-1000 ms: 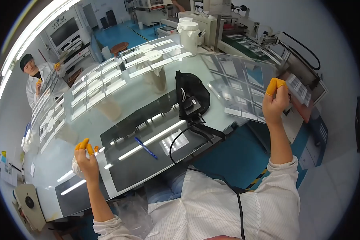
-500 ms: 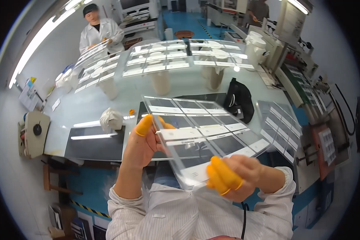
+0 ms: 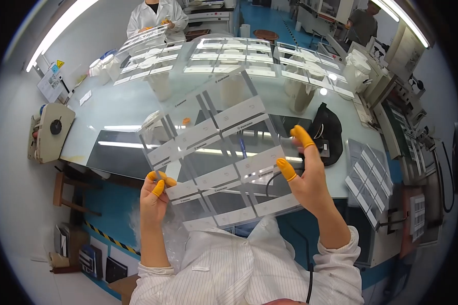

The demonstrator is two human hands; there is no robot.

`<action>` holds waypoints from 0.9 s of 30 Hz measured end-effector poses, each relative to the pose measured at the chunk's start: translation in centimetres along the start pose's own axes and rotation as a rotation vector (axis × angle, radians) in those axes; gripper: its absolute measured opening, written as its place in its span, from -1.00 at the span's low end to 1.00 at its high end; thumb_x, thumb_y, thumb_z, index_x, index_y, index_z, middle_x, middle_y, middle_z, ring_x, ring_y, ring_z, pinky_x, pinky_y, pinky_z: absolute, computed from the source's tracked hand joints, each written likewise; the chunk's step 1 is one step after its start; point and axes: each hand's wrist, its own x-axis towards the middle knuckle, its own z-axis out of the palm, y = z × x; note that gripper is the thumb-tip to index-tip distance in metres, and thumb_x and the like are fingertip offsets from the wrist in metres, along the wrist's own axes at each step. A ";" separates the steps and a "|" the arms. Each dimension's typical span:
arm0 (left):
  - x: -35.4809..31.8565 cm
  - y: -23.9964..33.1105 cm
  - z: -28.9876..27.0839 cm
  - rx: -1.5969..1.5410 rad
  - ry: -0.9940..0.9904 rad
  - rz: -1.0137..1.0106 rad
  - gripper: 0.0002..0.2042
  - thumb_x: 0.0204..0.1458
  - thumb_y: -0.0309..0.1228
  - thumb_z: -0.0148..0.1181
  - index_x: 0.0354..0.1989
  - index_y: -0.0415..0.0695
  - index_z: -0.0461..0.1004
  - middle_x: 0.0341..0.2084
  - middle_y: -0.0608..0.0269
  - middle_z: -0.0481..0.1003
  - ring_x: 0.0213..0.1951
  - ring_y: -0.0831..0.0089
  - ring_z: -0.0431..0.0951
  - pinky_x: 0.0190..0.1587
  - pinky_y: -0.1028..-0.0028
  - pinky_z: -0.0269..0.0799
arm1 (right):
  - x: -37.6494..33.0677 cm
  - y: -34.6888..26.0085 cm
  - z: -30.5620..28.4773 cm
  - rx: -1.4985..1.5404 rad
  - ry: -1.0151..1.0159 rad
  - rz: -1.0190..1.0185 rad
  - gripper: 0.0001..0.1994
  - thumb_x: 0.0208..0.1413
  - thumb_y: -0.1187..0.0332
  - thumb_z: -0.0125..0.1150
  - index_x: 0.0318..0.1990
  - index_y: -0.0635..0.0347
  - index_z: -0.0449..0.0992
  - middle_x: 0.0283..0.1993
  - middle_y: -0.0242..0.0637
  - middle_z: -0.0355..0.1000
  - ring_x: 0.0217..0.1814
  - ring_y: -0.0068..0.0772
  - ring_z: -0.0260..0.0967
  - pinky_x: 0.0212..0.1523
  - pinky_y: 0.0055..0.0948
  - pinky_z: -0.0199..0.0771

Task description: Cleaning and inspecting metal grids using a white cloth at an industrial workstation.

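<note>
A: What did the person have in hand?

B: A clear plastic sheet [image 3: 224,157] with rows of pale rectangular labels stuck across it, held up tilted in front of the chest, above the near edge of the worktop [image 3: 117,109]

A: How was the grip on each side?

B: The left hand [image 3: 155,195] pinched the sheet's lower left edge, its fingertips [image 3: 159,187] in orange finger covers closed on the plastic. The right hand [image 3: 305,178] clasped the right edge, thumb in front and an orange-tipped finger [image 3: 301,136] raised above it. Both were grasping the sheet, neither was loose

A: What lay under it?

B: A dark mat [image 3: 119,152] on the glossy worktop, seen partly through the plastic, with a blue pen [image 3: 243,147] showing through the sheet. A black pouch [image 3: 328,129] sat just beside the right hand, on the worktop

A: And further off?

B: More label sheets [image 3: 249,53] spread over raised white stands across the far half of the worktop. A beige tape dispenser [image 3: 51,132] stood at the left end. Another stack of sheets [image 3: 371,175] rested on a lower surface to the right

A: Anyone else around?

B: A person in a white coat [image 3: 155,15] stood at the far end, hands in orange finger covers as well, well apart from the held sheet
</note>
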 end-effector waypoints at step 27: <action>5.0 -1.7 16.6 1.434 -0.173 1.173 -0.77 -0.35 -0.56 0.26 -0.41 -0.31 0.50 -0.39 0.08 0.43 -0.21 0.16 0.38 -0.21 0.26 0.28 | -3.3 -2.5 4.1 0.670 -0.182 0.015 -0.75 0.19 0.48 -0.11 0.00 0.40 0.27 -0.36 -0.19 0.46 -0.59 -0.63 0.39 -0.59 -0.79 0.30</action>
